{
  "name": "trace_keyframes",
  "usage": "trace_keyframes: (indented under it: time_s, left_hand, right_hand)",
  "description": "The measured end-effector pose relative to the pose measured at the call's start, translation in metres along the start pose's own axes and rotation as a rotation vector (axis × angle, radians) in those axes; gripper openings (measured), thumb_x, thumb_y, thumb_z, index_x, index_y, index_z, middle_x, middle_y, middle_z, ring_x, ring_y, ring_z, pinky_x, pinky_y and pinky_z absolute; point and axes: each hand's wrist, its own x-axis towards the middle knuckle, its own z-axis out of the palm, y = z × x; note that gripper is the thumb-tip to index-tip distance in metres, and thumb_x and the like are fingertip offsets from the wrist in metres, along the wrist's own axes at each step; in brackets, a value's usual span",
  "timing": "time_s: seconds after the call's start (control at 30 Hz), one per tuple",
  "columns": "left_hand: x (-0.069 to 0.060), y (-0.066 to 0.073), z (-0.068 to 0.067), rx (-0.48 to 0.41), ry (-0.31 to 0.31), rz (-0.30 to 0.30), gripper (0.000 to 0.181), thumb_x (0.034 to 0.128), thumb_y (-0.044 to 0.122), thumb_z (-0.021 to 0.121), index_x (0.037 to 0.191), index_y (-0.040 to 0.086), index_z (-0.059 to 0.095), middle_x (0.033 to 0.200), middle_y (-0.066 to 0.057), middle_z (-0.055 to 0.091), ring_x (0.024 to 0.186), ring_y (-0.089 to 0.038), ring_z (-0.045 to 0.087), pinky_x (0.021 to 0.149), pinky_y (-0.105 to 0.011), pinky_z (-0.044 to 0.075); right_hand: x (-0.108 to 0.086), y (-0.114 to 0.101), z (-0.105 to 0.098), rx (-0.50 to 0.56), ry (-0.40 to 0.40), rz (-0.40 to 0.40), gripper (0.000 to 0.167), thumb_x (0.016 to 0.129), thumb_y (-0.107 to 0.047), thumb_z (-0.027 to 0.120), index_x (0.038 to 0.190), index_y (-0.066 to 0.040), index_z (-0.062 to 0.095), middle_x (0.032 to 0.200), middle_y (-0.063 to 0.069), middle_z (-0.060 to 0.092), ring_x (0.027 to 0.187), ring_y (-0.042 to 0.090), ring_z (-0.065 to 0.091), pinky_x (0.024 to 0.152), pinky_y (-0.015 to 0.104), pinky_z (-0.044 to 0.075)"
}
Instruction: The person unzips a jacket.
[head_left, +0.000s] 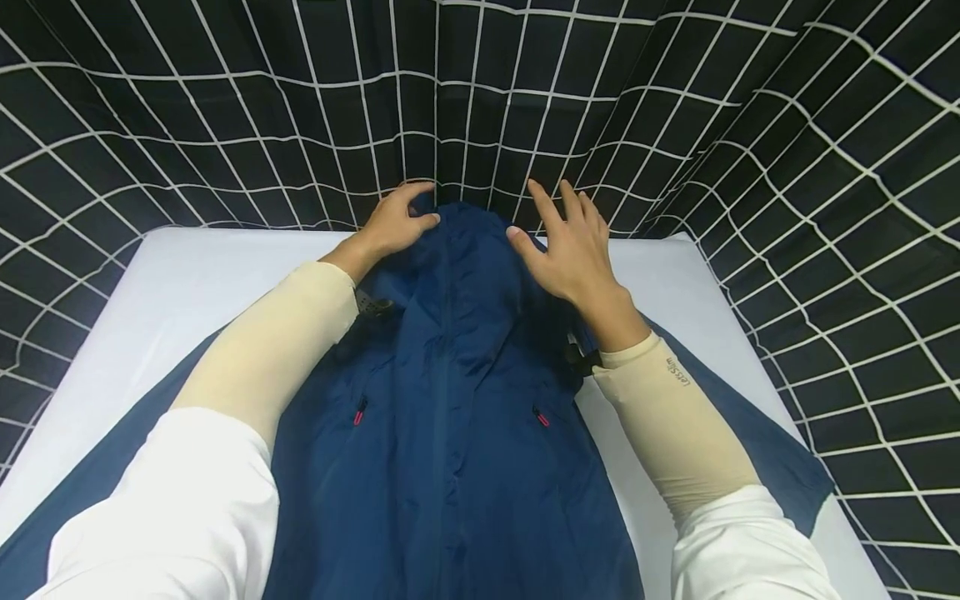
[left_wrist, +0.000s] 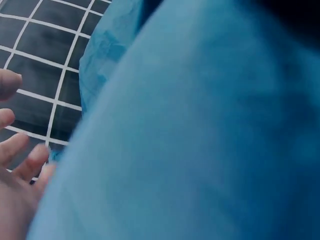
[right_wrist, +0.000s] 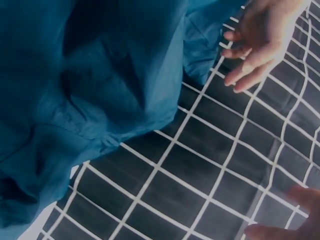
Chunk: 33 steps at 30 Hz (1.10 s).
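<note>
A dark blue hooded jacket [head_left: 442, 358] lies front up on a white table, its hood at the far edge. My left hand [head_left: 393, 223] is beside the left of the hood, thumb and fingers apart with nothing between them. On the hood's other side, my right hand [head_left: 570, 250] has its fingers spread and holds nothing. The right wrist view shows the jacket's rumpled cloth [right_wrist: 100, 90] close by, with both hands clear of it. Blue cloth [left_wrist: 165, 130] fills most of the left wrist view, where fingers [left_wrist: 15, 150] show at the left edge.
The white table [head_left: 195, 258] shows on both sides of the jacket. Black curtains with a white grid [head_left: 337, 108] hang behind it and along its sides. Jacket sleeves [head_left: 772, 458] slant outward toward the table's sides. Two red zipper pulls [head_left: 358, 414] mark the jacket front.
</note>
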Motion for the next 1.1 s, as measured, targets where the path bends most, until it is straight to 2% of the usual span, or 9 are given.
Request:
trace_keyframes:
  time_s: [0.13, 0.23, 0.3, 0.43, 0.57, 0.7, 0.8, 0.93, 1.1]
  left_hand:
    - [0.012, 0.0, 0.002, -0.289, -0.024, -0.072, 0.051, 0.0962, 0.01, 0.055, 0.145, 0.006, 0.041, 0.144, -0.012, 0.042, 0.093, -0.028, 0.054, 0.07, -0.029, 0.046]
    - [0.02, -0.002, 0.001, -0.509, -0.047, -0.146, 0.047, 0.0972, 0.002, 0.048, 0.144, 0.002, 0.041, 0.143, -0.017, 0.041, 0.091, -0.028, 0.056, 0.065, -0.026, 0.047]
    - [0.024, -0.003, 0.001, -0.597, -0.06, -0.191, 0.045, 0.0976, -0.001, 0.044, 0.142, -0.001, 0.041, 0.142, -0.02, 0.04, 0.091, -0.028, 0.056, 0.064, -0.027, 0.048]
    - [0.032, -0.005, 0.004, -0.741, -0.062, -0.243, 0.041, 0.1, 0.001, 0.04, 0.14, -0.006, 0.041, 0.141, -0.022, 0.039, 0.107, -0.034, 0.051, 0.082, -0.036, 0.048]
    - [0.04, -0.009, 0.007, -0.891, -0.067, -0.237, 0.041, 0.1036, 0.01, 0.036, 0.14, -0.008, 0.039, 0.143, -0.023, 0.038, 0.13, -0.037, 0.036, 0.106, -0.047, 0.031]
    - [0.043, -0.014, 0.007, -0.875, -0.077, -0.244, 0.042, 0.1052, 0.017, 0.031, 0.14, -0.004, 0.042, 0.144, -0.018, 0.04, 0.131, -0.033, 0.034, 0.107, -0.044, 0.028]
    - [0.044, -0.021, 0.006, -0.78, -0.077, -0.292, 0.041, 0.1053, 0.018, 0.031, 0.139, 0.001, 0.047, 0.144, -0.012, 0.044, 0.112, -0.029, 0.046, 0.085, -0.035, 0.042]
    - [0.045, -0.03, 0.004, -0.75, -0.126, -0.372, 0.041, 0.1056, 0.015, 0.03, 0.142, 0.003, 0.044, 0.148, -0.008, 0.039, 0.078, -0.022, 0.052, 0.055, -0.027, 0.043]
    - [0.046, -0.04, 0.003, -0.733, -0.238, -0.449, 0.044, 0.1063, 0.016, 0.027, 0.149, 0.008, 0.034, 0.154, -0.004, 0.026, 0.066, -0.024, 0.057, 0.05, -0.027, 0.046]
  right_hand:
    - [0.0, 0.002, 0.002, 0.003, -0.016, 0.02, 0.072, 0.094, -0.064, 0.036, 0.155, -0.03, 0.018, 0.158, 0.017, 0.011, 0.142, 0.04, 0.005, 0.109, 0.061, 0.005]
    - [0.0, 0.002, 0.004, 0.0, -0.026, 0.028, 0.072, 0.094, -0.064, 0.035, 0.155, -0.031, 0.018, 0.158, 0.016, 0.01, 0.142, 0.039, 0.005, 0.109, 0.062, 0.005]
    - [0.0, 0.003, 0.005, -0.002, -0.027, 0.03, 0.072, 0.094, -0.064, 0.036, 0.155, -0.03, 0.019, 0.158, 0.016, 0.011, 0.142, 0.04, 0.005, 0.109, 0.062, 0.005]
    - [-0.002, 0.005, 0.007, 0.0, -0.023, 0.031, 0.072, 0.094, -0.063, 0.037, 0.155, -0.028, 0.021, 0.157, 0.018, 0.013, 0.142, 0.04, 0.007, 0.109, 0.061, 0.005]
    - [-0.002, 0.008, 0.008, 0.0, -0.022, 0.037, 0.072, 0.094, -0.063, 0.037, 0.155, -0.028, 0.022, 0.157, 0.018, 0.013, 0.142, 0.039, 0.007, 0.109, 0.061, 0.005]
    - [-0.002, 0.009, 0.007, -0.003, -0.026, 0.035, 0.072, 0.094, -0.063, 0.037, 0.155, -0.028, 0.022, 0.157, 0.018, 0.014, 0.142, 0.04, 0.007, 0.109, 0.062, 0.006]
    - [-0.001, 0.009, 0.008, -0.003, -0.032, 0.031, 0.072, 0.094, -0.063, 0.036, 0.155, -0.028, 0.022, 0.157, 0.018, 0.014, 0.142, 0.039, 0.007, 0.109, 0.062, 0.007]
    - [-0.002, 0.01, 0.011, 0.002, -0.029, 0.031, 0.072, 0.094, -0.063, 0.037, 0.154, -0.028, 0.023, 0.157, 0.018, 0.015, 0.142, 0.039, 0.008, 0.108, 0.063, 0.009]
    - [-0.005, 0.011, 0.014, 0.005, -0.028, 0.031, 0.071, 0.094, -0.063, 0.038, 0.154, -0.028, 0.024, 0.157, 0.018, 0.015, 0.142, 0.039, 0.009, 0.107, 0.065, 0.012]
